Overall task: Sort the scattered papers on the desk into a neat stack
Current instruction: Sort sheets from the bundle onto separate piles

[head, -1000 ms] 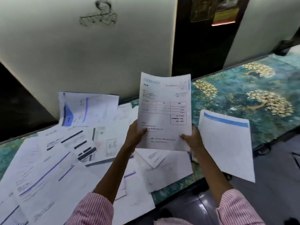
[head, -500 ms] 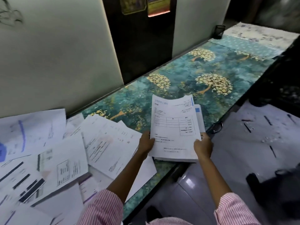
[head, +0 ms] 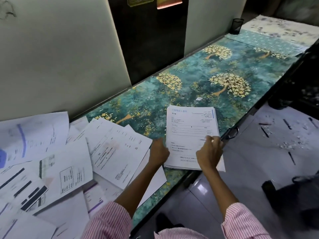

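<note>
A stack of white printed papers [head: 189, 135] lies flat on the teal desk [head: 198, 87] near its front edge, its lower right corner hanging over the edge. My left hand [head: 158, 150] holds the stack's left edge. With curled fingers, my right hand [head: 209, 151] lies over the stack's lower right part and grips its right edge. To the left, several loose sheets [head: 112, 149] are spread across the desk, overlapping each other at odd angles.
A pale partition wall [head: 60, 57] and a dark panel [head: 151, 40] run along the desk's far side. A black mesh pen cup [head: 237, 25] stands at the far right end. Off the front edge on the right, the floor [head: 284, 144] has scattered debris and a dark bag [head: 296, 195].
Both hands carried the papers from mid-air rightward and lowered them onto the sheet by the desk's front edge. The view swung right, so the scattered sheets now sit at the left.
</note>
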